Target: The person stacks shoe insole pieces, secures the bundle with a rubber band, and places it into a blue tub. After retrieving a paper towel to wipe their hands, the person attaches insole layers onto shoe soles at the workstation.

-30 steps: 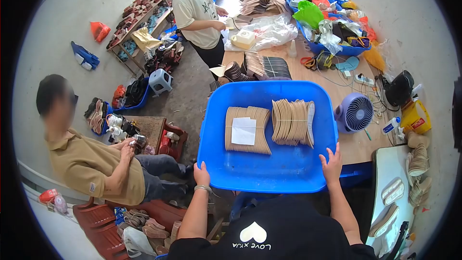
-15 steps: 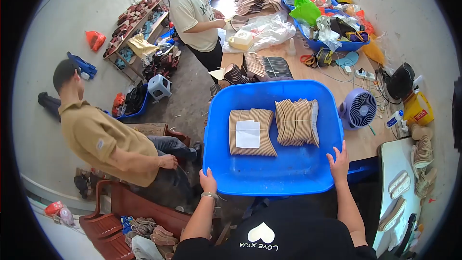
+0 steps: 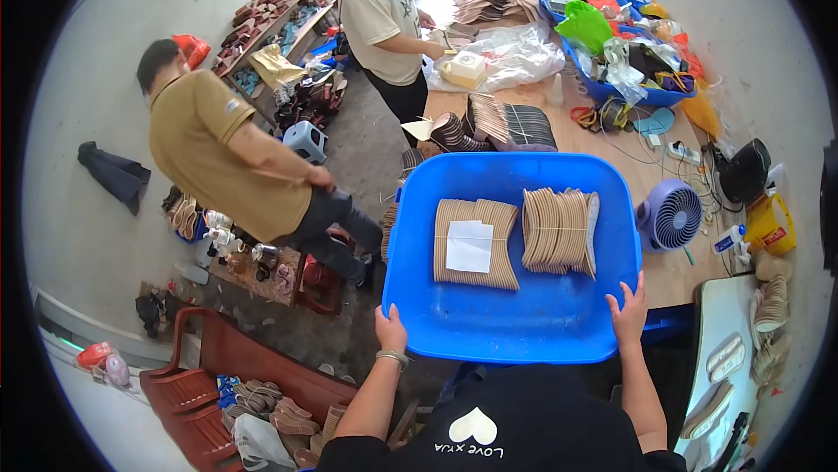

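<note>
A blue plastic tub (image 3: 489,332) is held out in front of my body by its near corners. My left hand (image 3: 391,330) grips the near-left corner, and a bracelet shows on that wrist. On the near-right rim, my right hand (image 3: 627,310) has its thumb and fingers closed over the edge. Inside the tub lie two bundles of curved tan pieces that look like shoe insoles. The left bundle (image 3: 497,249) carries a white paper slip (image 3: 470,247); the right bundle (image 3: 560,229) is tied round its middle with a thin band.
A wooden worktable (image 3: 602,140) lies beyond the tub, with a purple fan (image 3: 676,213), cables and stacked pieces. A person in tan (image 3: 223,149) stands left; another in a pale shirt (image 3: 380,27) works at the table. A red-brown bench (image 3: 253,350) sits lower left.
My view has swung slightly left, so the table and tub sit further right. The person in tan has moved forward and turned away, uncovering a low cluttered table. Both my hands keep hold of the tub.
</note>
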Tool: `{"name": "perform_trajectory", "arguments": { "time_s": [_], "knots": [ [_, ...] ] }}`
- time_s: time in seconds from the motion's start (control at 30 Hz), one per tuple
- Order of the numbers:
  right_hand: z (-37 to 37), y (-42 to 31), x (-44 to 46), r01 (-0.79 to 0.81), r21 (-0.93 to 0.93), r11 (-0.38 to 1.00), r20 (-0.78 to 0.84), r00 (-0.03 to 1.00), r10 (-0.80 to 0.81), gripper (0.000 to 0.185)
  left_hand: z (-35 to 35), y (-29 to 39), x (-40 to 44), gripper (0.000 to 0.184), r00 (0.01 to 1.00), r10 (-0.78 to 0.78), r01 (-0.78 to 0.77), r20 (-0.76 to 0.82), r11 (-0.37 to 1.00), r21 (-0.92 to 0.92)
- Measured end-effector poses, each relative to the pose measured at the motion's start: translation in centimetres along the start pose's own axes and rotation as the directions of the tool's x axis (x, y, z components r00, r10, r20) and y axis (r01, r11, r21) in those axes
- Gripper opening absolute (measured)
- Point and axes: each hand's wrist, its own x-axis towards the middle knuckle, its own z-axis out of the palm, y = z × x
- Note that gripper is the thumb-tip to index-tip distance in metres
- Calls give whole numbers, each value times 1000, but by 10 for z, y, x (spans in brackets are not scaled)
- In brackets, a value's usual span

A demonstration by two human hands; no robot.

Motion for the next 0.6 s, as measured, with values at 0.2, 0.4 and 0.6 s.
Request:
{"name": "perform_trajectory", "arguments": {
  "time_s": [0.2,0.4,0.6],
  "knots": [
    [-2,-4,-1,5,-20,1000,-6,1000,-5,44,-1,4,-2,28,1000,-17,17,-5,999,34],
    [-2,-5,-2,1,-34,999,-5,1000,-1,44,-5,14,-6,28,1000,13,-12,-11,999,48],
    [-3,-6,-2,1,-43,999,9,1000,0,44,-6,16,-6,28,1000,6,-6,-5,999,44]
  ]
}}
